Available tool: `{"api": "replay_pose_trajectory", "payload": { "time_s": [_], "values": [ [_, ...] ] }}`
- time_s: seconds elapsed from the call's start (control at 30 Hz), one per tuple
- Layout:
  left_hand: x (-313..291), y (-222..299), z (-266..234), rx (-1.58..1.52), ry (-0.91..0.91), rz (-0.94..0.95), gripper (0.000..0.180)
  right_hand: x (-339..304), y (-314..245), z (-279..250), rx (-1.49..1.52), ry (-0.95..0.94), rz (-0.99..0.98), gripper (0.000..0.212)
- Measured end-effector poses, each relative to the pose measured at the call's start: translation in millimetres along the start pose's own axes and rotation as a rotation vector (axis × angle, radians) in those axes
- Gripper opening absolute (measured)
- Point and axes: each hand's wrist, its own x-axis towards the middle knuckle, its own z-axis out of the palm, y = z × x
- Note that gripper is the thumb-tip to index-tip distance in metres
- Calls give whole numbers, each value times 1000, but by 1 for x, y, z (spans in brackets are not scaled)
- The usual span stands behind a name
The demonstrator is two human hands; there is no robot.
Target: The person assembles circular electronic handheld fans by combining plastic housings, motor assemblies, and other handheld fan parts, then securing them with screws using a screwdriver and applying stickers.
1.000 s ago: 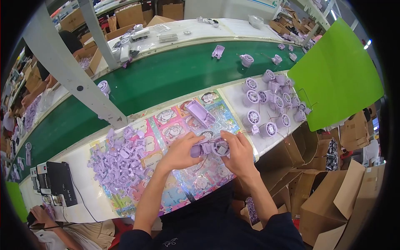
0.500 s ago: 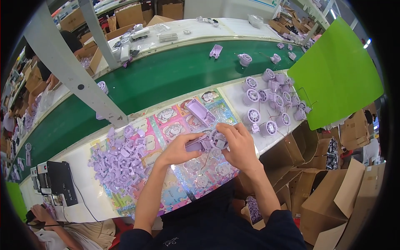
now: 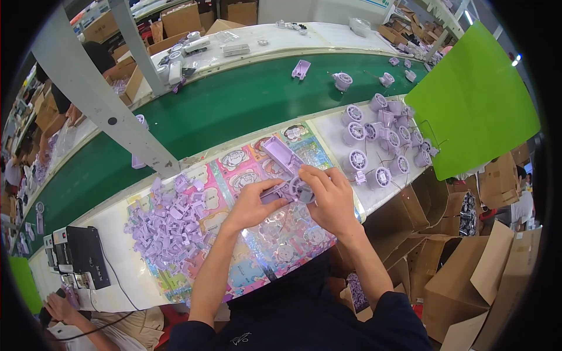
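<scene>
Over the colourful printed mat (image 3: 246, 278), my two hands are closed on one lilac plastic assembly. My left hand (image 3: 253, 206) grips its long casing piece (image 3: 271, 193), with the thumb along the near side. Around the round fan head (image 3: 301, 190) at the other end curl the fingers of my right hand (image 3: 332, 199). Part of the joint between the two is covered by my fingers. Just beyond my hands a hollow lilac casing half (image 3: 282, 153) lies open side up on the mat. To the left is a heap of small lilac plastic parts (image 3: 170, 225).
Several round lilac fan heads (image 3: 357, 159) with thin wires stand at the right, before a green panel (image 3: 468, 105). A green conveyor belt (image 3: 234, 96) carries loose parts behind a metal post (image 3: 99, 88). Black equipment (image 3: 88, 257) and another person's hand (image 3: 61, 307) are at left; cardboard boxes (image 3: 462, 281) at right.
The parts on the belt have shifted slightly left, and one shows more beside the post. My right hand has tilted the fan head a little against the casing piece. Both hands keep their grip.
</scene>
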Motion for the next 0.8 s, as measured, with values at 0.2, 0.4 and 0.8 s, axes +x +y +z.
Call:
{"api": "replay_pose_trajectory", "payload": {
  "time_s": [0.2, 0.4, 0.8],
  "values": [
    [2, -7, 4, -10, 66, 15, 49, -3, 3, 9, 8, 12, 6, 62],
    [6, -2, -5, -114, 138, 40, 44, -49, 5, 62, 294, 195, 427, 60],
    [129, -19, -80, -110, 702, -138, 38, -58, 16, 81, 258, 66, 430, 18]
  ]
}}
